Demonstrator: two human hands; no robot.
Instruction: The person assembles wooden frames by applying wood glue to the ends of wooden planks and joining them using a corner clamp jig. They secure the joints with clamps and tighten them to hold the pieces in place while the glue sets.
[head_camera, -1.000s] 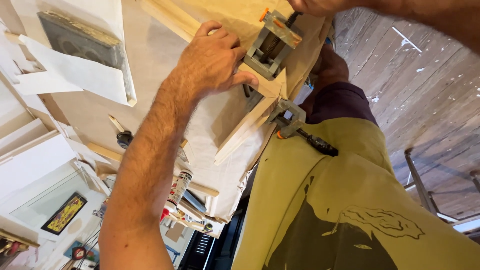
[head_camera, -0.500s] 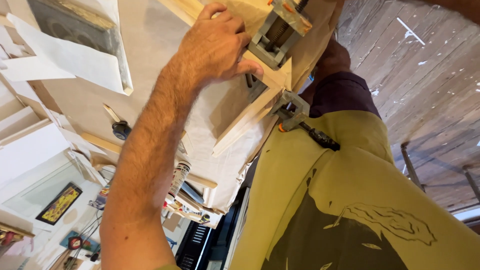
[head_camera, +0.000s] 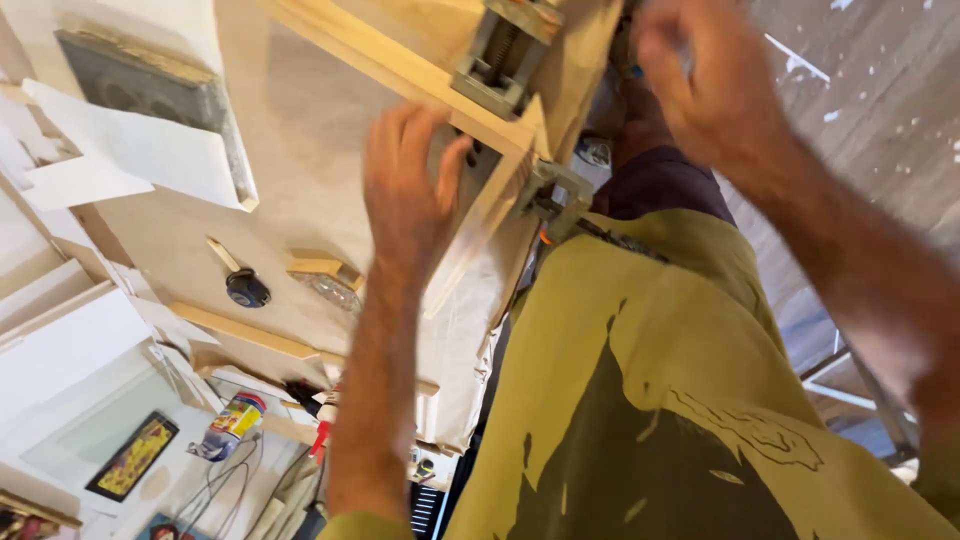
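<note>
Cluttered workshop; clamps (head_camera: 505, 55) grip a wooden frame (head_camera: 400, 65) at the bench (head_camera: 290, 130) edge. Left hand (head_camera: 405, 190) presses flat, fingers spread; right hand (head_camera: 700, 80) blurred, grip unclear.

pale matt wood frame (head_camera: 400, 65), grey metal clamp (head_camera: 500, 55)
</note>
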